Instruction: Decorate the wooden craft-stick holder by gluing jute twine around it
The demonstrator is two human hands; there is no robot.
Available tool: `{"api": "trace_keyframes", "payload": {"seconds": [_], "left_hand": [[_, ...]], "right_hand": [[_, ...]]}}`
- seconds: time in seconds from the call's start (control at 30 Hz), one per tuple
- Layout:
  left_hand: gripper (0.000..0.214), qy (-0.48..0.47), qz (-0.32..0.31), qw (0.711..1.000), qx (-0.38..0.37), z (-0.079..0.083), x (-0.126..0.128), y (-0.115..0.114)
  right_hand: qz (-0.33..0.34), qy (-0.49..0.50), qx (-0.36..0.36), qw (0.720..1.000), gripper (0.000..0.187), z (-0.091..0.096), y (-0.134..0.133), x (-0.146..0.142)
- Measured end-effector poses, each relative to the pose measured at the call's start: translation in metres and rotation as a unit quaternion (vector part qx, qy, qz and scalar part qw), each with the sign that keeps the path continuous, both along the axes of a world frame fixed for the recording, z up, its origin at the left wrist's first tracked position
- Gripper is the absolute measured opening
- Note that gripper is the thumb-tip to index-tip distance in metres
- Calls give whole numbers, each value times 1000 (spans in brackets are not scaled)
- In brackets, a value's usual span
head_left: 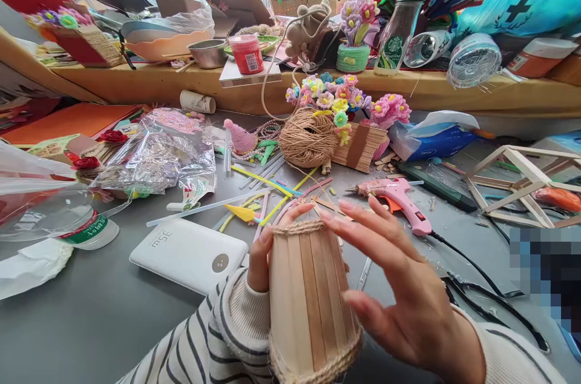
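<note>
My left hand (pixel 260 255) is wrapped around a cup-like holder built of wooden craft sticks (pixel 308 293), with twine bands around both its ends. The wide end of the holder points toward me and the narrow end away. Part of my left hand is hidden behind the sticks. My right hand (pixel 399 275) has its fingers spread, close to the right side of the holder and near the far twine band; whether the fingertips touch it I cannot tell. Beyond my hands lies a pink hot glue gun (pixel 402 196), and farther back a ball of twine (pixel 311 139).
A white power bank (pixel 188 254) lies left of my hands, near a clear plastic bottle (pixel 86 220). Black-handled scissors (pixel 490 305) and a wooden stick frame (pixel 526 181) are at the right. Pipe-cleaner flowers (pixel 338 96) and a bundle of craft sticks (pixel 361 148) stand behind.
</note>
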State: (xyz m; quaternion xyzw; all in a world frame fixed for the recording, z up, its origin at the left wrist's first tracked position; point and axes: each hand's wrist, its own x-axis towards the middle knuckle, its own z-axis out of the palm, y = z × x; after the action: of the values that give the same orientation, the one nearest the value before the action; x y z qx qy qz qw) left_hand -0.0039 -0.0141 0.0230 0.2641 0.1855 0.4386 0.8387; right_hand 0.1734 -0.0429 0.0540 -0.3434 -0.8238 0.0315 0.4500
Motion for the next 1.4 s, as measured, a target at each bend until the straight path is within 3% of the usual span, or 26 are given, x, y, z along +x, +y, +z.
{"api": "trace_keyframes", "payload": {"seconds": [0.2, 0.4, 0.53, 0.63, 0.73, 0.87, 0.97, 1.1, 1.3, 1.4], "left_hand": [[47, -1, -2, 1000, -5, 2, 1, 0], [56, 9, 35, 999, -5, 3, 4, -3], [61, 67, 97, 993, -7, 1, 7, -3], [65, 123, 175, 977, 18, -1, 9, -2], [70, 167, 238, 953, 82, -4, 10, 0], [73, 180, 258, 938, 143, -7, 10, 1], [73, 185, 275, 927, 176, -7, 11, 1], [71, 174, 269, 928, 193, -10, 12, 4], [60, 229, 254, 903, 260, -28, 2, 16], [80, 175, 247, 923, 239, -32, 4, 17]], "right_hand": [[-10, -63, 10, 998, 56, -4, 2, -3], [-10, -66, -9, 998, 41, 2, -1, -2], [-35, -27, -46, 998, 51, 1, -3, -1], [-91, 16, -99, 991, 66, -6, -1, 0], [-121, 19, -197, 973, 75, -12, 1, 0], [-69, 30, -340, 937, 83, -11, 4, -4], [-31, 66, -392, 917, 68, -6, 5, -6], [-46, 109, -362, 925, 53, -5, 8, -6], [-123, 114, -280, 945, 54, -15, 11, -7], [-160, 92, -221, 958, 56, -19, 11, -8]]}}
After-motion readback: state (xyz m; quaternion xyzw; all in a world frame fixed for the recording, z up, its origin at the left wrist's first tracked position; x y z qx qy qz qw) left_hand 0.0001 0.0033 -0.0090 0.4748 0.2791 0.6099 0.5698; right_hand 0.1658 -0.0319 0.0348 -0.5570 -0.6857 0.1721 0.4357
